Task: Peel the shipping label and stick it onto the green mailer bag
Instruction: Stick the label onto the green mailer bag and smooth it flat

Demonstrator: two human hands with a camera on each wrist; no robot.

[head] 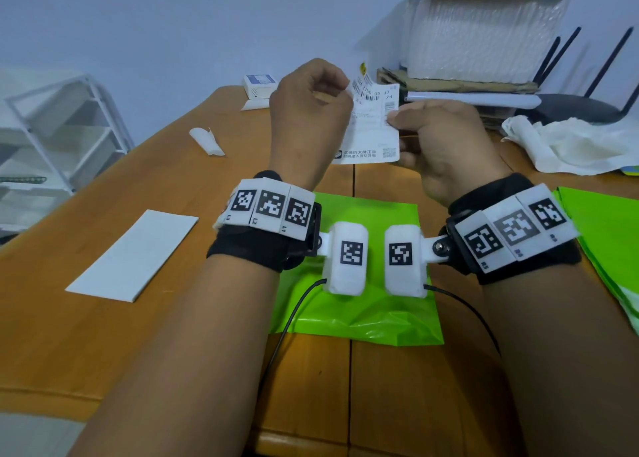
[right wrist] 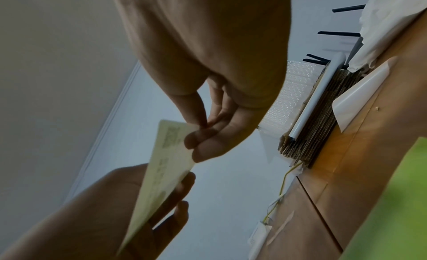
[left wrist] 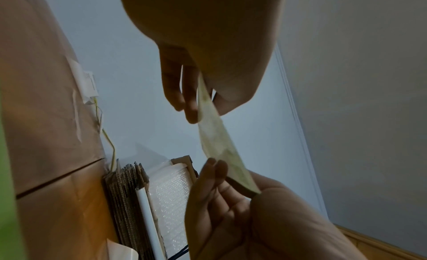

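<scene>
From the head view, the shipping label (head: 375,124) is held upright in the air above the far end of the wooden worktop (head: 103,187), its long axis running top to bottom and its printed face toward the camera. The left hand (head: 307,110) pinches its upper left corner, where a piece curls forward, and the right hand (head: 439,138) pinches its right edge. Barcodes, digits reading "00 37" and "74", a QR code and two lines of Chinese print near the bottom edge can be made out; the rest is too small to read. The green mailer bag (head: 359,321) lies flat and glossy on the worktop below the wrists, and a stack of white sheets (head: 133,256) lies to the left. In the left wrist view the label (left wrist: 216,134) shows nearly edge-on as a thin, pale, translucent strip stretched between the left grip (left wrist: 203,101) above and the right hand (left wrist: 233,207) below, with ribbed cardboard (left wrist: 126,205) and bubble wrap (left wrist: 171,202) behind. In the right wrist view the right hand (right wrist: 208,136) pinches one corner of the label (right wrist: 161,169) beside a QR code, and the left hand (right wrist: 129,212) grips the lower end.
</scene>
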